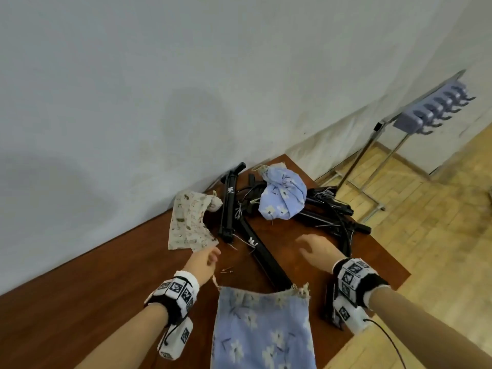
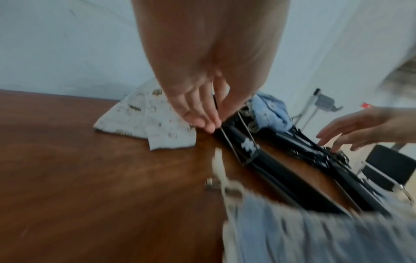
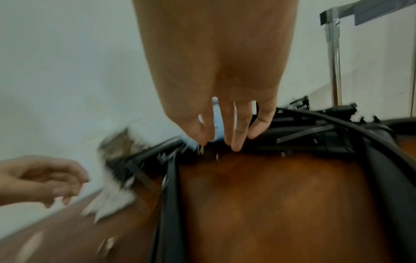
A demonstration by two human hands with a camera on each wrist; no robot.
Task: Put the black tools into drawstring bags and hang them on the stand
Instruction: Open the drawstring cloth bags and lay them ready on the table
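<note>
- A pale wall (image 1: pixel 159 75) backs a brown wooden table (image 1: pixel 80 302); a metal stand (image 1: pixel 436 110) with hooks rises over the wood floor beyond it.
- A blue flowered drawstring bag (image 1: pixel 263 328) lies at the near edge, a long black tool (image 1: pixel 266 259) poking from its mouth.
- More black tools (image 1: pixel 327 211) are heaped under a bunched blue bag (image 1: pixel 282 195).
- A cream printed bag (image 1: pixel 186 225) lies flat.
- The left hand (image 1: pixel 202 262) has fingers loosely together, holding nothing.
- The right hand (image 1: pixel 316 249) hovers, fingers spread.
</note>
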